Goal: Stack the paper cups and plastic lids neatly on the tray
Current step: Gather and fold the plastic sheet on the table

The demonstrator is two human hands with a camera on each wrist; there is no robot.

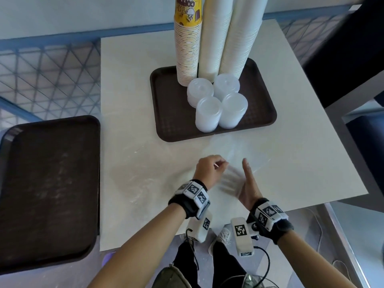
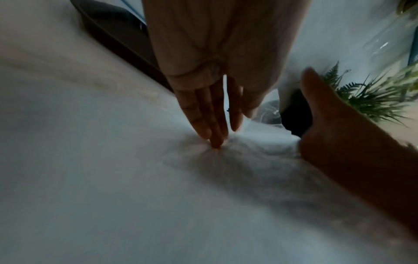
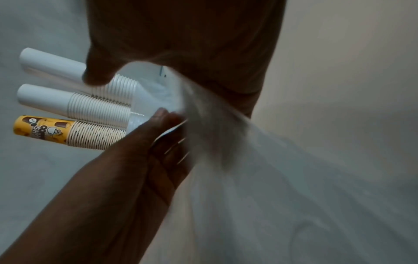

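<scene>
- Far left, head view: an empty dark brown tray point(image 1: 49, 190) lies at the worktop's left edge, overhanging it; neither wrist view shows it clearly.
- Left hand point(image 1: 209, 169): fingers curled, pinching a thin clear plastic bag point(image 1: 230, 179) above the near part of the pale worktop point(image 1: 133, 100). The right wrist view confirms it, showing this hand point(image 3: 162, 142) gathering the film at its fingertips.
- Clear plastic bag: stretched between the two hands, blurred in the head view. The left wrist view shows it as a wide sheet point(image 2: 203, 196) spread under both hands, a detail the head view barely gives.
- Centre, far side of the worktop: the brown tray point(image 1: 166, 121) carries three tall stacks of paper cups point(image 1: 209, 48), one printed yellow and two plain white, standing at its far edge.
- Four short stacks of translucent plastic lids point(image 1: 218, 102) stand in a tight square just in front of the cups, on the same tray.
- The right wrist view alone shows the cup stacks point(image 3: 74, 114) from the side, their tops in view.
- Right hand point(image 1: 247, 183): fingers straight, palm turned toward the left hand, flat against the bag. In the left wrist view its fingertips point(image 2: 214, 141) press into the film.
- The hands are near each other, not touching, and well apart from the tray.
</scene>
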